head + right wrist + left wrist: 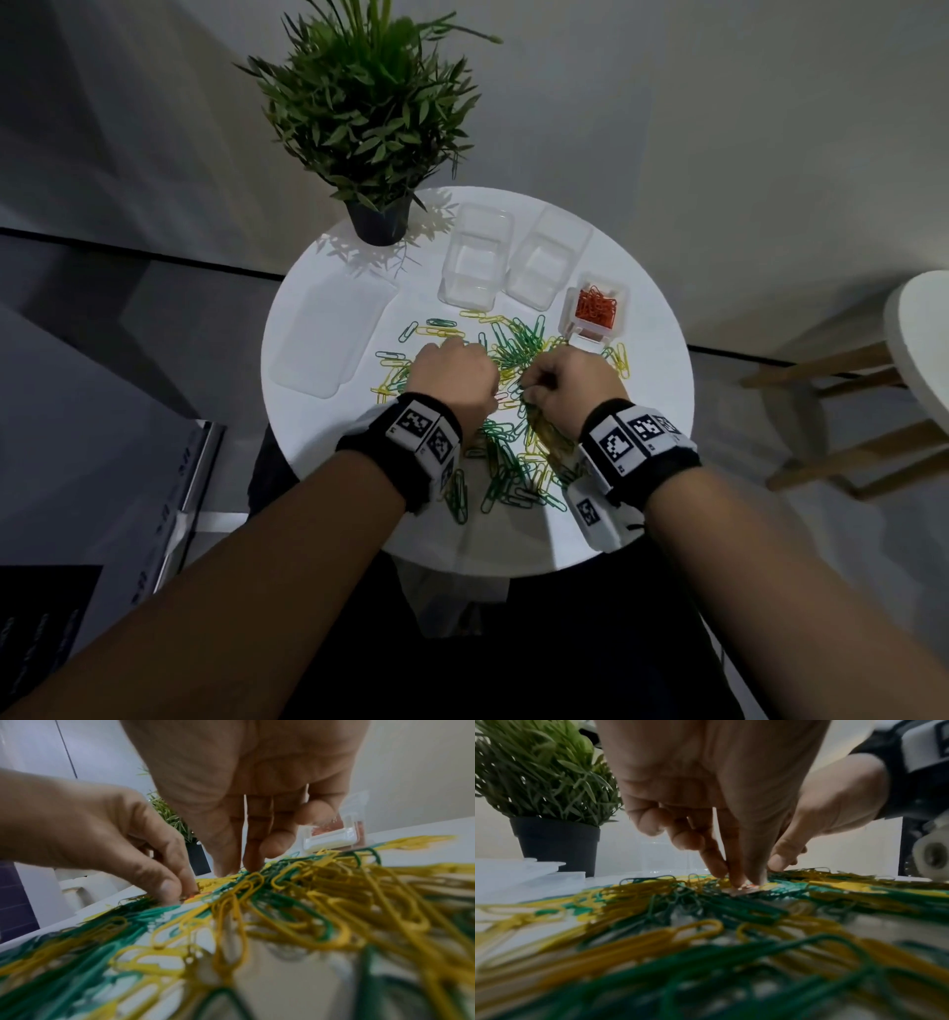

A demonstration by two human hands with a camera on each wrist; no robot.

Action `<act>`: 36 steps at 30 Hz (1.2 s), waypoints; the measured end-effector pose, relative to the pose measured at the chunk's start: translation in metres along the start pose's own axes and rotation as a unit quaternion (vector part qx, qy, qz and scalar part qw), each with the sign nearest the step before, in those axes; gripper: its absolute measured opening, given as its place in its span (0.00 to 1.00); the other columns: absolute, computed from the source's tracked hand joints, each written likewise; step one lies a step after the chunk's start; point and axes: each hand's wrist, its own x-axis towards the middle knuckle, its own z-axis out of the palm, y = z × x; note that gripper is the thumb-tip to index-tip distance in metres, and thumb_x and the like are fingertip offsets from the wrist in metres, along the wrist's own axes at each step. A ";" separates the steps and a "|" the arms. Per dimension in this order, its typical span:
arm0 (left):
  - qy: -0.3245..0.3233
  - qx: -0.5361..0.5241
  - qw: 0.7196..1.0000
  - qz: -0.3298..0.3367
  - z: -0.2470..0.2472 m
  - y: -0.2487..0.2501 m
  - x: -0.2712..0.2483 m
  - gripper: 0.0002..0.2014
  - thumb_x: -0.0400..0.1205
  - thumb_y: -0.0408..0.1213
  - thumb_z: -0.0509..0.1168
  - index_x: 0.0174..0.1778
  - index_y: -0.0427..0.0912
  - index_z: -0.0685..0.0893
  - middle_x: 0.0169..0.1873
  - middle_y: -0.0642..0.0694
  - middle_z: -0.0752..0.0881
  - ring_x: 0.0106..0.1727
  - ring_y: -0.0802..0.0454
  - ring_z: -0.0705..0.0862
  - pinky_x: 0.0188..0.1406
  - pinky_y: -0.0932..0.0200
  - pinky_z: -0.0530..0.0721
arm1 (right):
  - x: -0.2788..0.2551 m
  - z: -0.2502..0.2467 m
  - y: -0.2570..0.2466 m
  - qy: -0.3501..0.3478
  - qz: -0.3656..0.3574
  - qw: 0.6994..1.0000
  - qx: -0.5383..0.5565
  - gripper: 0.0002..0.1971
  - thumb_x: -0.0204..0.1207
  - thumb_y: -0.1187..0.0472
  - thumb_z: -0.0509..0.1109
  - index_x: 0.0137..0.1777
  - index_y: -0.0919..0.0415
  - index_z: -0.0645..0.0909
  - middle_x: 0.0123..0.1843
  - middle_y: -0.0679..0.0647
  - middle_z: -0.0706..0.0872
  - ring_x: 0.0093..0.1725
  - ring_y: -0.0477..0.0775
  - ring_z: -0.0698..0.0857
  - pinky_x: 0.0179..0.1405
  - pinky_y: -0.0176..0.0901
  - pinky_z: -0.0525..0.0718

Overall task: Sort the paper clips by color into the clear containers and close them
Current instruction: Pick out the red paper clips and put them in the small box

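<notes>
hands on the bench (642, 360): left hand (454, 372) pinching an orange clip (746, 886) in the green-yellow pile (506, 462); right hand (575, 388) fingertips down in clips, grip unclear.

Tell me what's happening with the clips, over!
Left hand fingertips down pinching in the mixed green-and-yellow paper clip pile; right hand picking beside it. Orange clips in small clear container, open. Two clear containers empty. Nothing blocking.

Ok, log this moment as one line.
orange clips: binned | two clear containers: empty, open | green/yellow pile: unsorted | left hand: pinching in pile | right hand: picking in pile
</notes>
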 end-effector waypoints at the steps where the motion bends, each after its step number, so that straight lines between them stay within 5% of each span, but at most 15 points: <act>1: -0.006 0.009 1.000 -0.002 0.000 0.000 0.004 0.12 0.83 0.46 0.62 0.56 0.49 0.87 0.58 0.47 0.83 0.64 0.44 0.75 0.56 0.50 0.73 | 0.000 0.000 0.002 0.000 0.006 1.000 0.011 0.05 0.72 0.64 0.72 0.43 0.54 0.88 0.45 0.49 0.89 0.48 0.52 0.85 0.48 0.45 0.85; 6: -0.010 0.065 0.998 0.024 0.000 0.004 0.008 0.11 0.81 0.37 0.58 0.53 0.43 0.84 0.54 0.44 0.84 0.60 0.42 0.77 0.49 0.51 0.72 | -0.006 0.000 0.012 0.008 0.042 0.996 0.080 0.05 0.71 0.64 0.74 0.41 0.52 0.88 0.41 0.48 0.89 0.45 0.51 0.86 0.50 0.45 0.85; 11: -0.030 0.078 0.996 0.025 0.005 0.006 0.007 0.13 0.81 0.41 0.60 0.57 0.41 0.81 0.57 0.42 0.82 0.62 0.42 0.77 0.55 0.49 0.75 | -0.011 0.011 0.005 -0.014 0.023 0.995 0.093 0.07 0.71 0.65 0.72 0.43 0.52 0.88 0.39 0.47 0.89 0.44 0.51 0.87 0.50 0.45 0.86; 15: -0.015 0.010 1.000 -0.001 0.005 -0.004 -0.001 0.12 0.83 0.42 0.57 0.56 0.44 0.83 0.55 0.42 0.82 0.61 0.42 0.77 0.53 0.51 0.75 | -0.006 0.015 -0.010 -0.032 -0.018 0.998 0.047 0.06 0.72 0.63 0.73 0.46 0.52 0.88 0.46 0.51 0.89 0.48 0.54 0.87 0.52 0.46 0.85; 21: 0.004 -0.099 0.993 -0.059 0.010 -0.036 -0.018 0.07 0.79 0.42 0.61 0.37 0.51 0.82 0.47 0.51 0.83 0.54 0.48 0.80 0.42 0.57 0.75 | 0.002 0.009 -0.027 -0.051 -0.040 0.998 -0.025 0.05 0.73 0.62 0.72 0.43 0.52 0.88 0.46 0.47 0.89 0.49 0.52 0.86 0.51 0.47 0.86; 26: 0.050 -0.146 0.983 -0.096 0.007 -0.054 -0.025 0.06 0.80 0.41 0.61 0.41 0.49 0.82 0.45 0.50 0.81 0.50 0.48 0.80 0.41 0.57 0.76 | 0.006 0.012 -0.034 -0.082 -0.071 0.990 -0.094 0.07 0.75 0.64 0.65 0.44 0.55 0.84 0.47 0.51 0.86 0.48 0.55 0.85 0.46 0.44 0.85; 31: 0.069 -0.169 0.977 -0.108 0.003 -0.061 -0.023 0.04 0.79 0.40 0.64 0.45 0.50 0.83 0.46 0.51 0.81 0.50 0.47 0.81 0.43 0.56 0.77 | 0.008 0.018 -0.040 -0.118 -0.064 0.973 -0.191 0.12 0.77 0.62 0.66 0.60 0.58 0.79 0.60 0.55 0.80 0.61 0.59 0.80 0.62 0.56 0.79; 36: 0.064 -0.154 0.981 -0.096 0.001 -0.060 -0.021 0.05 0.79 0.40 0.63 0.45 0.49 0.84 0.48 0.50 0.83 0.51 0.47 0.81 0.43 0.56 0.77 | -0.001 0.025 -0.036 -0.099 -0.041 0.973 -0.207 0.15 0.76 0.62 0.67 0.63 0.59 0.77 0.64 0.55 0.78 0.67 0.59 0.75 0.68 0.60 0.72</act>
